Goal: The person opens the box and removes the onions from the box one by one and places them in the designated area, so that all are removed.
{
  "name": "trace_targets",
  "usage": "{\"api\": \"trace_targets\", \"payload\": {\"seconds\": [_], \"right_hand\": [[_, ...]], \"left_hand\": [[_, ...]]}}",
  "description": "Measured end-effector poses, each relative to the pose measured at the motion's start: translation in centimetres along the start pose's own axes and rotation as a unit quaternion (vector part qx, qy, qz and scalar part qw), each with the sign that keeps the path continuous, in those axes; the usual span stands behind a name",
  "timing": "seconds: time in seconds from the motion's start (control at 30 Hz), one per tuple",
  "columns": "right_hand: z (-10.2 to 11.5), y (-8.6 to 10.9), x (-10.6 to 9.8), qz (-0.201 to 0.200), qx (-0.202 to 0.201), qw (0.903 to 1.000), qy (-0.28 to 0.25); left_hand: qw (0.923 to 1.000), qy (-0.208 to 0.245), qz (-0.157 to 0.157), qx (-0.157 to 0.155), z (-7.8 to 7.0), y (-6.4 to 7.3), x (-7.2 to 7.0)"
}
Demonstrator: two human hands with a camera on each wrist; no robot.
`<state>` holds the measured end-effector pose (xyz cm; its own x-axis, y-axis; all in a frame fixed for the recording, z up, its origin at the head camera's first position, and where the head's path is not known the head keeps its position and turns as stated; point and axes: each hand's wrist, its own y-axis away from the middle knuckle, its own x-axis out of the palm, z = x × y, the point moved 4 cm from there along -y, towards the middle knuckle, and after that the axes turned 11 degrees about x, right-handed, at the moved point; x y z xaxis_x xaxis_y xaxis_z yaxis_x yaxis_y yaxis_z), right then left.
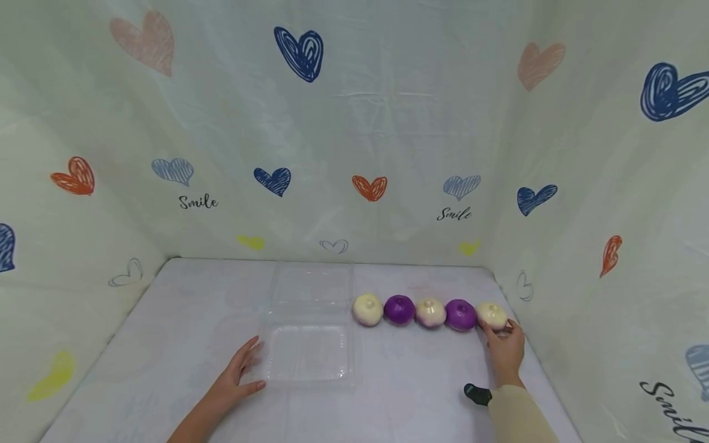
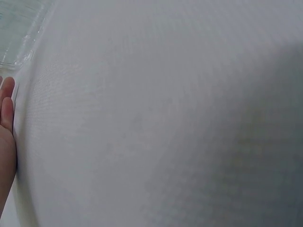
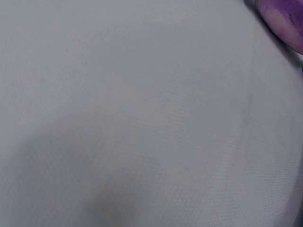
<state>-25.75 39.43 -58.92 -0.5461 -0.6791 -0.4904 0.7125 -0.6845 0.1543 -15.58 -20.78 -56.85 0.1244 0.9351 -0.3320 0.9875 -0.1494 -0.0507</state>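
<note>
In the head view my right hand [image 1: 506, 351] holds the rightmost pale onion [image 1: 492, 315] with thumb and fingers around its near side. That onion ends a row with a purple onion [image 1: 461, 315], a pale one with a purplish base [image 1: 431, 313], another purple onion [image 1: 399, 309] and a pale onion [image 1: 368, 309]. A clear plastic clamshell box [image 1: 309, 384] lies open, lid side to the back. My left hand [image 1: 229, 384] is at its left edge, fingers extended and thumb apart. The left wrist view catches part of the box [image 2: 19, 33] beside the fingers.
A white cloth covers the table [image 1: 410, 394]. Curtain-like walls with hearts [image 1: 369, 188] enclose its back and sides. A dark rounded object [image 1: 477, 394] sits by the right sleeve [image 1: 520, 415]. In the right wrist view, part of a purple onion [image 3: 284, 21] shows.
</note>
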Motion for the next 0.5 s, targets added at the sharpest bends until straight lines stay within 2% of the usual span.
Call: {"api": "trace_targets", "payload": {"seconds": [0.3, 0.5], "right_hand": [[-0.13, 0.03, 0.06, -0.002, 0.009, 1.0, -0.001], [0.5, 0.67, -0.33, 0.016, 0.005, 0.999, -0.042]], "left_hand": [[0.9997, 0.021, 0.002, -0.009, -0.02, 0.09, -0.02], [0.9997, 0.025, 0.004, -0.001, -0.13, 0.06, -0.13]]}}
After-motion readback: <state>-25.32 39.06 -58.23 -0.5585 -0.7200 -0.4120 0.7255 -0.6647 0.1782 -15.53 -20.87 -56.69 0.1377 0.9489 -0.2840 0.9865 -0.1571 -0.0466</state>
